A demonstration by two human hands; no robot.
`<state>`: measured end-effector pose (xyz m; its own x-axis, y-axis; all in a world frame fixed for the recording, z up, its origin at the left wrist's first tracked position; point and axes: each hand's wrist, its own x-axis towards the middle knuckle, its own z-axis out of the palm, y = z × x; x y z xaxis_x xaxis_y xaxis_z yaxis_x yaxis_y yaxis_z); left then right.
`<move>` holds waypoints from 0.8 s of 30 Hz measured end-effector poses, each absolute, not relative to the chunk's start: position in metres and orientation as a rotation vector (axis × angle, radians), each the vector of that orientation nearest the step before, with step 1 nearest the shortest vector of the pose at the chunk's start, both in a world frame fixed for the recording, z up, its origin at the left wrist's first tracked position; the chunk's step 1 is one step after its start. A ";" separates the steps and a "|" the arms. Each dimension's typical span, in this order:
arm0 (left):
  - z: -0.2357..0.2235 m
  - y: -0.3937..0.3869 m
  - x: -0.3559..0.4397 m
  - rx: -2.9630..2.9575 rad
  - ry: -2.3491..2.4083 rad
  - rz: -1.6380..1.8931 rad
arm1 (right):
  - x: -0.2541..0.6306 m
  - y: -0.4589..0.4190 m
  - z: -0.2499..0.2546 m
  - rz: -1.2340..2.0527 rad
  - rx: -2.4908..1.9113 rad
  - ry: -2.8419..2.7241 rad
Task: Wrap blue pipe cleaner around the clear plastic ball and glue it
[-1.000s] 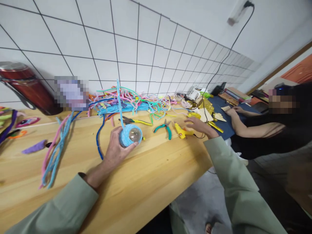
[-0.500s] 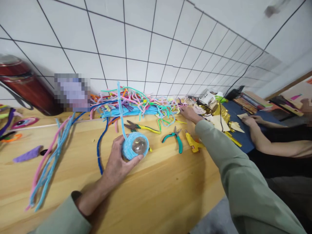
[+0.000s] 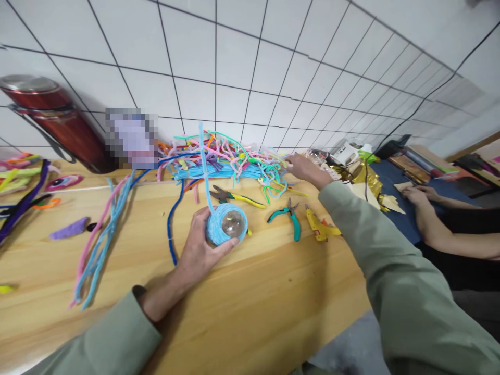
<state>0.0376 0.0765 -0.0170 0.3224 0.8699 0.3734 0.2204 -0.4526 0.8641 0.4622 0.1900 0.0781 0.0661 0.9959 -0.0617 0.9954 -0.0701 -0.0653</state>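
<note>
My left hand [image 3: 203,245] is wrapped around a clear ball [image 3: 233,225] coiled in light-blue pipe cleaner [image 3: 217,229]. One loose end of that pipe cleaner sticks straight up. At the right end of a tangled heap of colourful pipe cleaners [image 3: 234,159] is my right hand [image 3: 307,169], its bent fingertips closed in among the strands; exactly which strand they pinch is hidden. Between my hands lie yellow-handled pliers [image 3: 238,197], teal-handled pliers [image 3: 291,216] and a yellow glue gun [image 3: 320,225], the glue gun partly behind my right sleeve.
A red thermos [image 3: 58,122] and a blurred-out object [image 3: 133,138] stand by the tiled wall. Blue and pink pipe cleaners [image 3: 103,237] and a purple fuzzy piece [image 3: 70,228] lie at left. Gold wrapping [image 3: 365,179] and a black cord are at right, near a co-worker's hands [image 3: 417,195].
My right hand has moved from above the glue gun to the back, into the pipe cleaner heap. My left hand keeps the ball. The view has swung somewhat.
</note>
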 end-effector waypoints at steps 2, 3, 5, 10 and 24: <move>-0.017 0.077 0.039 1.874 0.955 1.150 | 0.465 0.175 0.083 0.229 -2.376 -2.114; -0.018 0.077 0.039 1.878 0.953 1.156 | 0.463 0.169 0.082 0.288 -2.403 -2.118; -0.019 0.078 0.039 1.888 0.953 1.176 | 0.455 0.165 0.077 0.360 -2.418 -2.137; -0.022 0.080 0.038 1.949 0.978 1.197 | 0.409 0.202 0.063 0.248 -2.365 -2.197; -0.020 0.079 0.040 1.975 0.954 1.209 | 0.378 0.148 0.137 0.109 -2.301 -2.305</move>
<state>0.0402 0.0793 -0.0204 0.3178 0.8289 0.4603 0.2542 -0.5422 0.8009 0.3778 0.1482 0.1373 0.0006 0.9915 -0.1299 0.9994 0.0040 0.0353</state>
